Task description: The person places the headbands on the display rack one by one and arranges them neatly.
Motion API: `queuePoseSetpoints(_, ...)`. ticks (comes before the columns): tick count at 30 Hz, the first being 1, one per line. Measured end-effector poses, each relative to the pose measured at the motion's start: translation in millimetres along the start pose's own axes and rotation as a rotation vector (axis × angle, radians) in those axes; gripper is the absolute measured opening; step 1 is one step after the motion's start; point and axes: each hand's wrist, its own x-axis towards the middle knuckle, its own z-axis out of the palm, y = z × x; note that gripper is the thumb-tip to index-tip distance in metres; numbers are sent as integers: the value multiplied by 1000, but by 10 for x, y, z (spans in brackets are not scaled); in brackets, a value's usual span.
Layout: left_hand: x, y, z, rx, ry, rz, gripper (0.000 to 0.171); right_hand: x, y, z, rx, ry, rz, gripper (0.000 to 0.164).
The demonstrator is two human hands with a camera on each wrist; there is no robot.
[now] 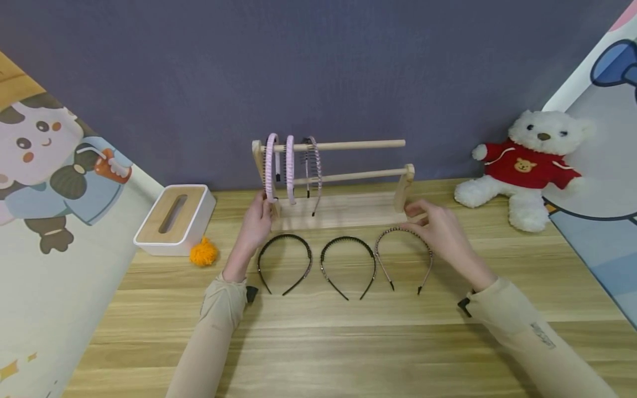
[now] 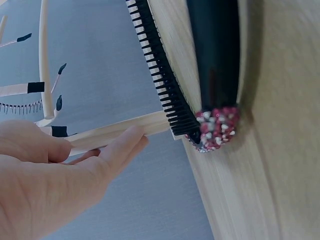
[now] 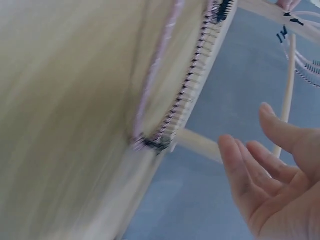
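Note:
A wooden two-bar rack [image 1: 363, 145] stands by the back wall. On its upper bar hang two pale pink headbands [image 1: 290, 171] and a thinner toothed headband [image 1: 317, 160]. My left hand [image 1: 256, 221] grips the rack's left upright [image 2: 120, 127] between thumb and fingers. Beside the right upright [image 1: 404, 185], my right hand [image 1: 440, 226] has its fingers loosely spread, holding nothing in the right wrist view. Three headbands lie in front: a black one [image 1: 286, 236] at left, another black one [image 1: 348, 239] in the middle, and a pinkish one [image 1: 404, 229] just below the right fingers.
A white tissue box [image 1: 171, 249] with a wooden lid stands at left, an orange pompom [image 1: 203, 252] next to it. At back right sits a white teddy bear [image 1: 527, 166] in a red sweater. The dark wall [image 1: 328, 66] rises behind the rack.

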Motion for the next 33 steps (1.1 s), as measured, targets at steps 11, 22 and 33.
queuePoseSetpoints(11, -4, -7, -1, -4, 1, 1, 39, -64, 234, -39, -97, -138, 67, 51)
queuePoseSetpoints(22, 14, -21, 9, -9, -13, -2, 39, -76, 350, -40, -180, -310, 93, 49)
queuePoseSetpoints(33, 5, -39, 3, -23, -27, -6, 40, -66, 384, -16, -201, -364, 109, 33)
